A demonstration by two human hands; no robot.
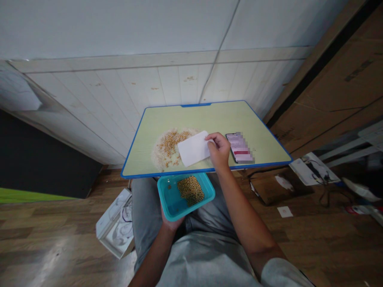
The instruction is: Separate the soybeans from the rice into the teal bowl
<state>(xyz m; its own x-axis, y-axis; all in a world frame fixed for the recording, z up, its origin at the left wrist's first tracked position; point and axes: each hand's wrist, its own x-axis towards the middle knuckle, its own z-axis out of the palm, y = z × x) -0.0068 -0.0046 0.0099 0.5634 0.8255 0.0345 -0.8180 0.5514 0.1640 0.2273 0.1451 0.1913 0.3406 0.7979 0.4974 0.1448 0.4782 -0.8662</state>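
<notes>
My left hand (172,223) grips a teal plastic container (171,202) from below, just under the table's near edge; its fingers are mostly hidden behind the container. Inside it, a heap of round yellowish beans (190,190), which look like soybeans, lies toward the right, with a few strays at the left. Pinched in my right hand (220,149) by its right end is a white card (193,151), held over the tabletop. Left of the card spread more beans (170,144) mixed with pale grains that look like rice (158,158).
The small table (191,115) has a blue rim and stands against a white panelled wall. A phone (239,149) lies right of my right hand. Large cardboard (338,79) leans at the right. An open white box (116,227) sits on the floor at the left.
</notes>
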